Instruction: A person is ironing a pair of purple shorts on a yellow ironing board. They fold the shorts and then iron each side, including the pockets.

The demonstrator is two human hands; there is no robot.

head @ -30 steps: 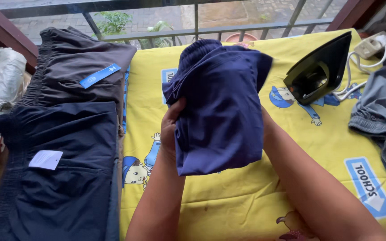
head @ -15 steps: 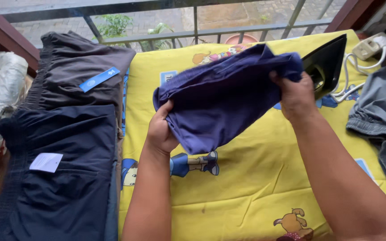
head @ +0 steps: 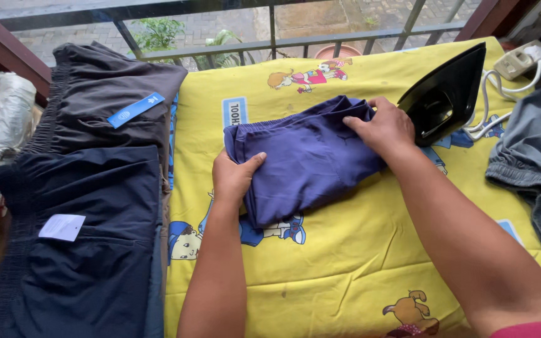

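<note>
1. Navy shorts [head: 305, 159], folded, are lying on the yellow cartoon-print cloth [head: 345, 263] that is covering the bench, near its middle.
2. Left hand [head: 233, 178] is closing on the lower left edge of the folded shorts, thumb on top and fingers tucked under the fabric.
3. Right hand [head: 383, 128] is pressing down on the upper right corner, fingers spread and pinching the waistband end.
4. Black iron [head: 446, 94] is standing on its heel just beside the right hand; my judgement is that a careless sweep of that wrist could be knocking it over or touching its soleplate, which may be hot.
5. White cord and plug block [head: 518, 62] are trailing behind the iron, where a sleeve or a garment could be snagging them.
6. Grey garment [head: 533, 163] is lying crumpled at the right edge, well apart from the shorts.
7. Dark folded clothes are stacking up on the left: a brownish pair [head: 114, 100] with a blue tag above, a dark navy pair [head: 89, 238] with a white label below, crowding that side.
8. Metal railing [head: 270, 37] is running behind the bench.
</note>
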